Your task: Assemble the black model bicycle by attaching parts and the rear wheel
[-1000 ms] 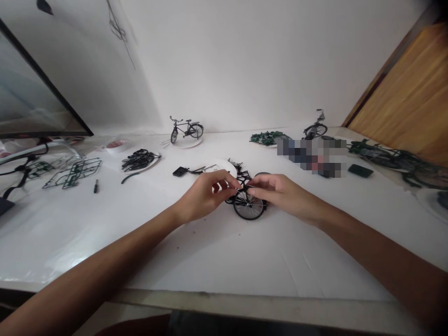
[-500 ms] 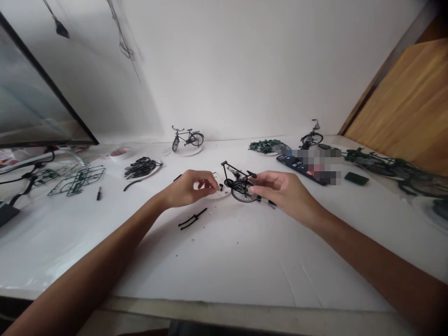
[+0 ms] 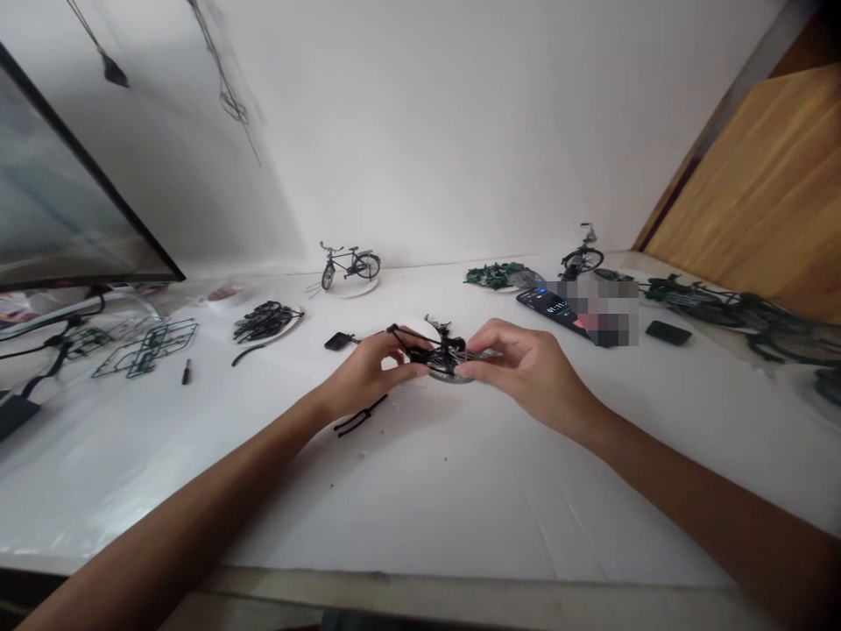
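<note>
Tilted over in the middle of the view is a black model bicycle frame with a rear wheel. My left hand pinches its left side, the fingers partly hidden behind the black tubes. From the other side, my right hand holds the rear end between thumb and fingers. A black fork lies on the white table just below my left hand. Behind the model, a white plate shows in part. Small specks are scattered on the table surface near the fork.
Finished-looking model bicycles stand at the back left and back right. Also around are a plate of black parts, green parts, a phone, green sprues, a small screwdriver and a monitor.
My left hand has moved right and taken hold of the bicycle frame. The frame and wheel have tipped from nearly upright to a flatter tilt. A small black case beside my left hand is now more exposed.
</note>
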{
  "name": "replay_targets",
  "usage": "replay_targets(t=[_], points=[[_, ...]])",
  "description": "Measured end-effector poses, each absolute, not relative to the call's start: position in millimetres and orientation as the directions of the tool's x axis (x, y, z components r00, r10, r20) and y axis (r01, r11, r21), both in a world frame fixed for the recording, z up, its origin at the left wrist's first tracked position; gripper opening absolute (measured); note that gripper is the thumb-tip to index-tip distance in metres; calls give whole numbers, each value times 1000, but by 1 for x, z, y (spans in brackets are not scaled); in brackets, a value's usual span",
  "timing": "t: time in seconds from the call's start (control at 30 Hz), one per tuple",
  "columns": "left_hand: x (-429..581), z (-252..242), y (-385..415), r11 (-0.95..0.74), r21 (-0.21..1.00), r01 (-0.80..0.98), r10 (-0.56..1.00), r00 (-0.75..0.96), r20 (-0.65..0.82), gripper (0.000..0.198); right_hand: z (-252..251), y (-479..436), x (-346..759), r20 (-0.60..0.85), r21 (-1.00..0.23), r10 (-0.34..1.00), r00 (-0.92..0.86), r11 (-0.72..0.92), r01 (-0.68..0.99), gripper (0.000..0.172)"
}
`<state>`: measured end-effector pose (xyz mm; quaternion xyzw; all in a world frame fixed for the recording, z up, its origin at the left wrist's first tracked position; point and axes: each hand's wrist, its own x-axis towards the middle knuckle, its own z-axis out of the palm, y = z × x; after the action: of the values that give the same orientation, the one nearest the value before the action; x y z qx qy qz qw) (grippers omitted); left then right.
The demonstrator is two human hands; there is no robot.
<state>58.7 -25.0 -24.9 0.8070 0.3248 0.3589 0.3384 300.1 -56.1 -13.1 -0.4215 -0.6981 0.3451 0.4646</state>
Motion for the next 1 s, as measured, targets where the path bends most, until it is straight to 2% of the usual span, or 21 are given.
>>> replay_targets(t=[0.2, 0.4, 0.73, 1.0], points=[[64, -23, -30, -407, 896, 177, 809, 525, 264, 27, -16, -50, 302, 173, -962, 967, -189, 207, 177, 34], [67, -20, -31, -257, 961, 107, 831, 531, 163, 28, -21, -48, 304, 44, -998, 943, -331, 25, -61, 27], [67, -28, -29, -324, 946, -20, 810, 511, 288, 27, -19, -47, 306, 2, -980, 856, -517, -100, -170, 32], [69, -27, -32, -495, 867, 56, 790, 445, 422, 21, -22, -44, 308, -40, -973, 808, -588, -167, -162, 39]])
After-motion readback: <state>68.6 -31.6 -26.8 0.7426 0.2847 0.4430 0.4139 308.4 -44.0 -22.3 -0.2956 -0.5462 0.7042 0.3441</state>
